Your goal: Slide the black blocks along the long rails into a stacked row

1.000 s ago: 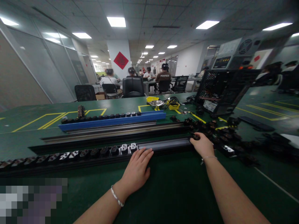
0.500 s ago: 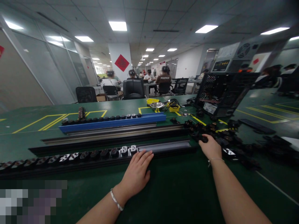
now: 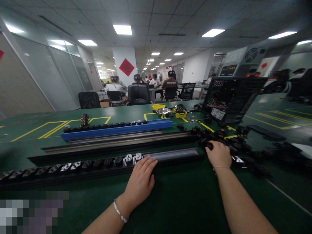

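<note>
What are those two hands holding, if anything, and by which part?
The left hand holds nothing; it lies flat on the near black rail. The right hand has its fingers on a small black part in the pile; an actual grip cannot be told.

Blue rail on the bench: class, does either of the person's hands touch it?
No. The blue rail lies farther back; the left hand rests on the nearest black rail and the right hand is at the pile of black parts.
</note>
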A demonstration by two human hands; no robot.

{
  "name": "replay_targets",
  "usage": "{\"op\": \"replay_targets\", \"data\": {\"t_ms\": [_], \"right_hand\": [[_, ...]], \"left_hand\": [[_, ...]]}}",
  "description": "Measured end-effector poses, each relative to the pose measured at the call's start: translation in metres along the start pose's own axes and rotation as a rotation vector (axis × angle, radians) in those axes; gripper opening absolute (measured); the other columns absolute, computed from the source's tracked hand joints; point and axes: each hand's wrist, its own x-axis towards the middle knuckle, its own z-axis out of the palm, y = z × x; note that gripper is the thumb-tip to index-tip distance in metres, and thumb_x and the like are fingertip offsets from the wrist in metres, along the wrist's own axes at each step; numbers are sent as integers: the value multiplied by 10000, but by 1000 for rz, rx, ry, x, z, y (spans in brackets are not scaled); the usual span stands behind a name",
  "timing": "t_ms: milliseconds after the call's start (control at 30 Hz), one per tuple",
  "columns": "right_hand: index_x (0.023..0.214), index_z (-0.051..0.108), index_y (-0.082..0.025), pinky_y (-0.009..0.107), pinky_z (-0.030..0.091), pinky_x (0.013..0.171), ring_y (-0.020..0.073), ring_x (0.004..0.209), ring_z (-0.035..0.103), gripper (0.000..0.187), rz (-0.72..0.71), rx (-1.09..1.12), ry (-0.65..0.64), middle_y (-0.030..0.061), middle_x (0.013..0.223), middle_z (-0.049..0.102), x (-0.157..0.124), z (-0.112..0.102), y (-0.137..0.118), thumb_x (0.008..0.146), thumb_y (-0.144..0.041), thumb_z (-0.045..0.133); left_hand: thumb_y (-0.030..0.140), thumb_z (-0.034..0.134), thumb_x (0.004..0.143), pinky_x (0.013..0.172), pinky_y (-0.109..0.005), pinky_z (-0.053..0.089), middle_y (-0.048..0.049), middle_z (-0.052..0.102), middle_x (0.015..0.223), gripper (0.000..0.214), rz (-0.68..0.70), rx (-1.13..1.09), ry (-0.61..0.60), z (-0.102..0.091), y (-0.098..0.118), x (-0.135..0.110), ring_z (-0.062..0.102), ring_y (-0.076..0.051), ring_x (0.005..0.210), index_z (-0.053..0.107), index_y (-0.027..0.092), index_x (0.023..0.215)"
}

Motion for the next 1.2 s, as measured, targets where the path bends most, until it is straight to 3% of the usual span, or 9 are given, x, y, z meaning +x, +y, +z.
{"op": "replay_targets", "data": {"t_ms": [133, 200, 333, 567, 800, 1033, 1200], "right_hand": [[992, 696, -229, 340, 445, 715, 243, 919, 556, 308, 72, 4, -99, 107, 1039, 607, -1, -2, -3, 830, -327, 454], [970, 707, -236, 328, 443, 689, 221, 847, 581, 324, 74, 11, -170, 92, 997, 627, 0, -1, -3, 834, -316, 425], [1041, 707, -213, 328, 463, 740, 217, 840, 614, 374, 75, 39, -165, 96, 1013, 670, 2, 6, 2, 807, -271, 421], [1024, 719, -162, 354, 440, 954, 229, 1052, 601, 414, 59, 193, -143, 93, 1125, 672, 6, 22, 8, 766, -243, 405], [928, 731, -202, 386, 428, 981, 251, 1108, 572, 358, 150, 320, -57, 60, 1241, 616, 5, 12, 0, 743, -259, 430], [915, 723, -179, 372, 393, 1023, 222, 1102, 561, 357, -68, 379, 0, 81, 1155, 653, -11, -5, -38, 785, -248, 398], [1019, 703, -161, 385, 359, 1046, 217, 1176, 512, 383, -326, 342, -132, 95, 1216, 627, -30, -7, -69, 843, -281, 386]], "left_hand": [[203, 481, 846, 1106, -489, 264, -59, 584, 1297, 346, -187, 147, 237, -4, -5, 3, 412, -257, 1296, 582, 219, 1176], [241, 486, 851, 1109, -524, 225, -99, 567, 1308, 346, -269, 219, 282, -4, -11, 3, 382, -290, 1315, 574, 183, 1180], [289, 470, 860, 1101, -569, 193, -147, 559, 1297, 417, -364, 295, 252, 1, -21, 3, 356, -318, 1328, 523, 125, 1240], [319, 440, 881, 1086, -620, 180, -139, 616, 1214, 395, -375, 288, 154, 3, -23, 2, 373, -325, 1313, 538, 148, 1223], [308, 446, 869, 1076, -648, 182, -146, 631, 1189, 395, -373, 264, 152, 1, -23, 4, 385, -327, 1310, 549, 164, 1222], [291, 455, 858, 1086, -644, 172, -136, 636, 1188, 389, -387, 245, 142, 1, -22, 4, 392, -326, 1309, 560, 157, 1208], [289, 458, 858, 1095, -636, 158, -118, 636, 1201, 392, -386, 232, 133, 2, -23, 4, 389, -322, 1311, 552, 172, 1221]]}}
